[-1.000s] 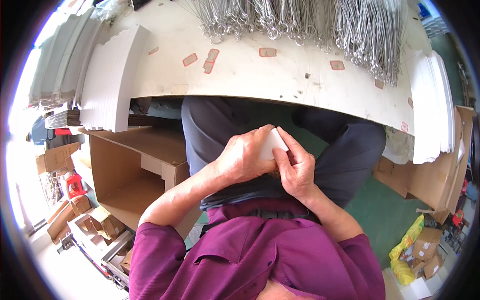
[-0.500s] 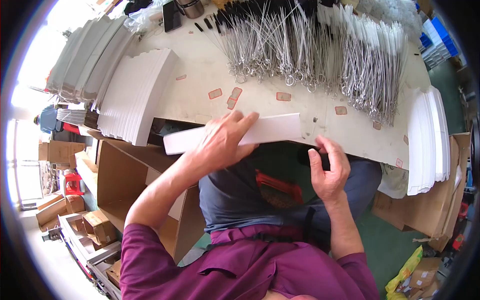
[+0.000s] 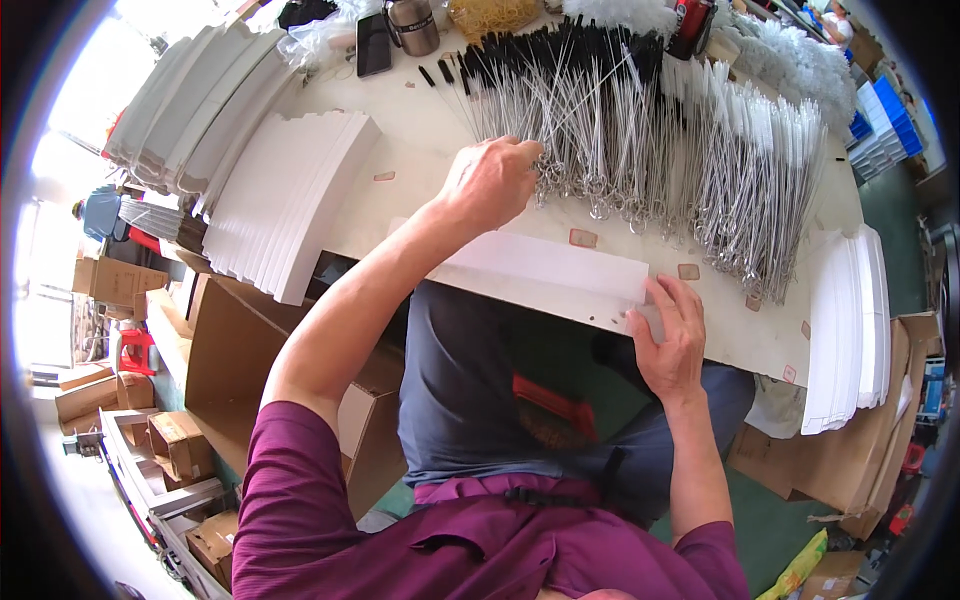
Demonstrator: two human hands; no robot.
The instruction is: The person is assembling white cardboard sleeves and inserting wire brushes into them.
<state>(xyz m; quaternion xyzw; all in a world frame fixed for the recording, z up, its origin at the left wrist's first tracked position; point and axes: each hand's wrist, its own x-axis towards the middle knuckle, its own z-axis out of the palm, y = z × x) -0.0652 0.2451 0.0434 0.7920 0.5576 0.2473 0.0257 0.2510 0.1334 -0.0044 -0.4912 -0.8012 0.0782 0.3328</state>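
A long, narrow white paper box (image 3: 550,263) lies along the near edge of the table. My right hand (image 3: 670,345) is at its right end, thumb and fingers curved round the end piece. My left hand (image 3: 490,183) reaches over the box's left part to the pile of black-tipped wire brushes (image 3: 590,110). Its fingertips are pinched together at the looped ends of the leftmost brushes, and what lies between them is hidden. To the right, brushes with white tips (image 3: 755,180) form a second part of the pile.
White flat boxes (image 3: 285,200) are stacked at the left, more white boxes (image 3: 845,330) at the right edge. A phone (image 3: 373,45) and steel mug (image 3: 412,27) stand at the back. An open cardboard carton (image 3: 240,350) is below the table's left side.
My left hand has let go of the white box and moved up to the brushes. The box now rests on the table edge, and my right hand has come onto its right end.
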